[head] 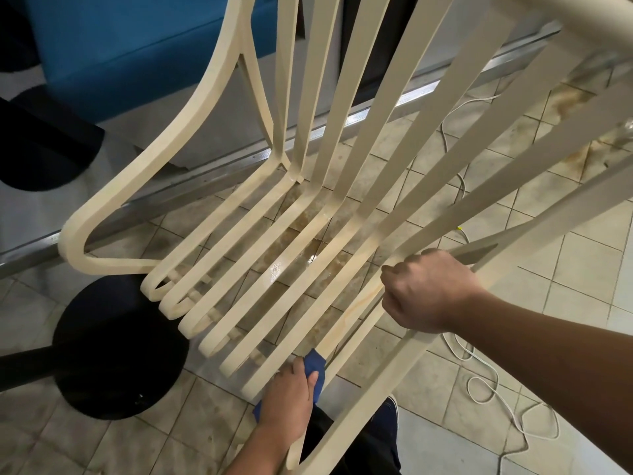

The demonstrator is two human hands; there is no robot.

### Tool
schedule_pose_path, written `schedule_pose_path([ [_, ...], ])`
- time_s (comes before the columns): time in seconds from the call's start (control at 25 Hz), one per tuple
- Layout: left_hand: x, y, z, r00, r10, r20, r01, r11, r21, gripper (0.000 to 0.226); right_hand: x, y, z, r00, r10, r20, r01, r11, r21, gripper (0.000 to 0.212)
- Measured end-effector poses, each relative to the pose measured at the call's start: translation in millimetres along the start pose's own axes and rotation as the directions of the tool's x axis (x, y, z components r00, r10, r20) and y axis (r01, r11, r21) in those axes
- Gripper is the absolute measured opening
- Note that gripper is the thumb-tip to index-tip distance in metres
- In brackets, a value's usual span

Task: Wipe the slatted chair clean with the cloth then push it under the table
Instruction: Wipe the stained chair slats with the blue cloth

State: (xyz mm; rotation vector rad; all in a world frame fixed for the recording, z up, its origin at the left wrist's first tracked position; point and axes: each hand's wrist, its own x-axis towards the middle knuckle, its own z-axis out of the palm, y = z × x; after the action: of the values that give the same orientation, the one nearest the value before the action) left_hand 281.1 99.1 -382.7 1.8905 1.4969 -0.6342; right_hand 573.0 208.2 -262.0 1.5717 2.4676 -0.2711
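Chair slats (349,97) run away from you; your left hand (291,399) holds the blue cloth (315,363) at their near ends, right hand (428,293) grips one.

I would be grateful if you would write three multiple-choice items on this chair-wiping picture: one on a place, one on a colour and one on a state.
1. Where is the cloth?
A. Draped over the top of the backrest
B. At the near ends of the seat slats, in the left hand
C. Lying loose on the tiles

2. What colour is the slatted chair?
A. Cream
B. Black
C. Red

3. What is the right hand doing?
A. Hanging free
B. Pressing flat on the floor
C. Gripping a slat of the chair

Answers:
1 B, because the blue cloth is bunched in the left hand against the slat ends.
2 A, because the frame and every slat are cream.
3 C, because its fingers curl round one slat.
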Motion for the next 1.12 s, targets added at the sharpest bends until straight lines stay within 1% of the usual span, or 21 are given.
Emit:
schedule_pose_path([
  [0.2,13.6,7.3,-1.6,1.0,0.025,-0.004,-0.024,1.0,0.014,0.043,-0.8,1.1,4.7,1.0,-0.007,0.02,0.007,1.0,-0.003,0.032],
  [0.36,36.7,30.2,-6.3,1.0,0.028,0.002,-0.028,0.998,0.064,0.044,-1.4,1.9,7.1,1.0,-0.018,0.015,0.018,1.0,0.017,0.036],
  [0.52,63.0,62.7,-14.7,1.0,0.014,-0.021,-0.014,1.0,0.003,0.041,-0.9,1.8,4.5,1.0,-0.018,0.018,0.017,0.999,0.036,0.036],
  [0.64,83.1,84.6,-21.7,0.998,0.039,-0.048,-0.04,0.999,-0.03,0.039,-0.8,1.6,3.5,0.999,-0.008,0.044,0.007,1.0,0.015,0.037],
  [0.76,99.9,104.9,-33.0,0.994,0.078,-0.076,-0.08,0.996,-0.025,0.034,-1.6,1.3,4.1,0.999,0.0,0.033,0.0,1.0,0.016,0.034],
  [0.92,130.6,131.8,-41.1,0.992,0.113,-0.046,-0.116,0.991,-0.061,0.035,-2.8,1.1,2.5,1.0,0.001,-0.031,0.001,0.998,0.064,0.032],
  [0.96,138.8,136.8,-42.3,0.992,0.124,-0.021,-0.125,0.991,-0.056,0.036,-3.3,1.0,1.4,0.999,0.0,-0.047,0.003,0.997,0.078,0.031],
  [1.04,150.8,145.4,-48.4,0.992,0.118,0.047,-0.112,0.988,-0.105,0.04,-4.7,0.9,0.6,0.996,0.006,-0.087,0.003,0.995,0.099,0.029],
  [1.12,155.9,150.6,-54.3,0.991,0.111,0.072,-0.1,0.985,-0.139,0.043,-5.7,1.8,2.5,0.994,0.026,-0.108,-0.013,0.993,0.118,0.033],
])
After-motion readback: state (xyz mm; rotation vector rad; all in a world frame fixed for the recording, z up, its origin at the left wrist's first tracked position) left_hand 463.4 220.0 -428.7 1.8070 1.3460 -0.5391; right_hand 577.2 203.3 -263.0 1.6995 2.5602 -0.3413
